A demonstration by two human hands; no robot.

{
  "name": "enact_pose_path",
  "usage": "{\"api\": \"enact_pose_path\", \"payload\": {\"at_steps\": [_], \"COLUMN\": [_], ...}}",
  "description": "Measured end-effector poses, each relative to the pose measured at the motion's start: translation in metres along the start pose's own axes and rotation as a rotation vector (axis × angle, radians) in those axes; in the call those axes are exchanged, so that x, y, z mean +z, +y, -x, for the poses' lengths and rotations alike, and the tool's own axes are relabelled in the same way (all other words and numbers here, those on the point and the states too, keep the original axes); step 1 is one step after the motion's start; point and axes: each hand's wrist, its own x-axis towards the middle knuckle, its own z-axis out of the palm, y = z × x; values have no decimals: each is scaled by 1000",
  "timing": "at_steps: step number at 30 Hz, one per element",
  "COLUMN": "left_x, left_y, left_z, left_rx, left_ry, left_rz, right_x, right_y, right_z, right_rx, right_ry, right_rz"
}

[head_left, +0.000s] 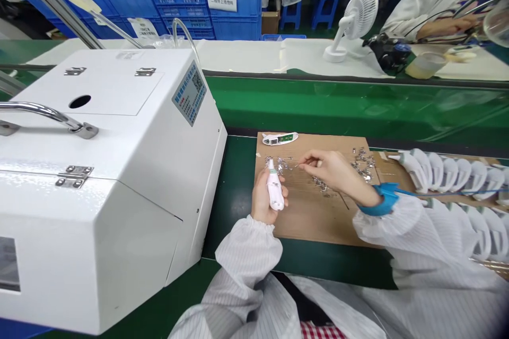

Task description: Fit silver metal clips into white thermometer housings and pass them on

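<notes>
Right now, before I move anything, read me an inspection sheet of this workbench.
surface: brown cardboard sheet on a green conveyor belt.
job's things: white plastic handheld device with a green band; thin metal piece; small metal parts in loose piles on the cardboard.
clutter: white shell with a green circuit board at the far edge; row of curved white plastic shells at right.
hands: left hand grips the device; right hand pinches the metal piece.
cables: blue cord from a blue wrist strap on the right wrist.
surroundings: white machine cabinet, blue crates, white desk fan, co-worker's hand across the belt.
</notes>
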Motion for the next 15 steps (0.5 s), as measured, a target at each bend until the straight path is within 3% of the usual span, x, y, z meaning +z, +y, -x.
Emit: {"api": "enact_pose_path", "payload": {"at_steps": [3, 6, 15], "left_x": [8, 15, 23], "left_y": [-10, -17, -21], "left_z": [0, 3, 11], "left_rx": [48, 83, 142], "left_ry": [-51, -81, -53], "left_rz": [-44, -83, -137], "right_x": [-10, -12, -6], "right_y": [-16, -29, -36], "right_z": [16, 25, 27], "right_rx": [-201, -338, -298], "right_ry": [44, 18, -10], "right_rz": [-171, -173, -88]}}
